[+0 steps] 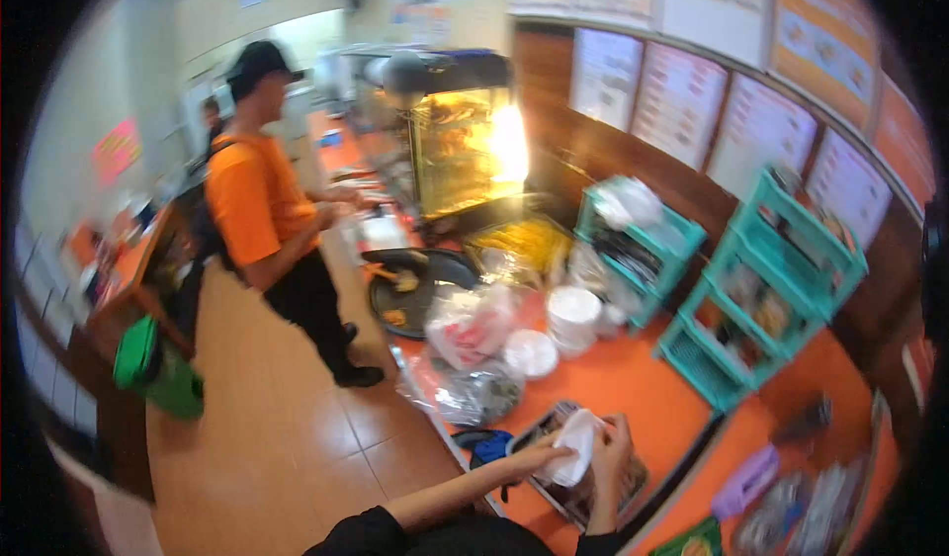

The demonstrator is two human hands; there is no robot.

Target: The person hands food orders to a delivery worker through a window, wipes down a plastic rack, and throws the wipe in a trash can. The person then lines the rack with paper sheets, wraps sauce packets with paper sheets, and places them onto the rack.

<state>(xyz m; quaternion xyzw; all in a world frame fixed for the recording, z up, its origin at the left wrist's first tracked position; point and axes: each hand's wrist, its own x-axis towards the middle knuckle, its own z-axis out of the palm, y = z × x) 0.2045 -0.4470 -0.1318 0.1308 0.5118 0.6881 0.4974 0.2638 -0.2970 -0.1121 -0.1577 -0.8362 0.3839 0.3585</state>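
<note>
A small white item [573,447], perhaps a paper or thin bag, is held between my two hands above a tray [556,502] on the orange counter. My left hand [539,457] grips its left side with the fingers closed. On its right side, my right hand [613,449] pinches the upper edge. The tray's contents are brownish and blurred. Beside my left hand lies a dark blue item [486,447]. Clear plastic bags [474,393] rest just beyond.
White containers [573,319], a dark round pan [415,294] and a lit glass cabinet [465,151] stand farther along the counter [633,368]. Teal racks [736,309] are at right. A person in orange [252,200] stands at left, near a green bin [158,368].
</note>
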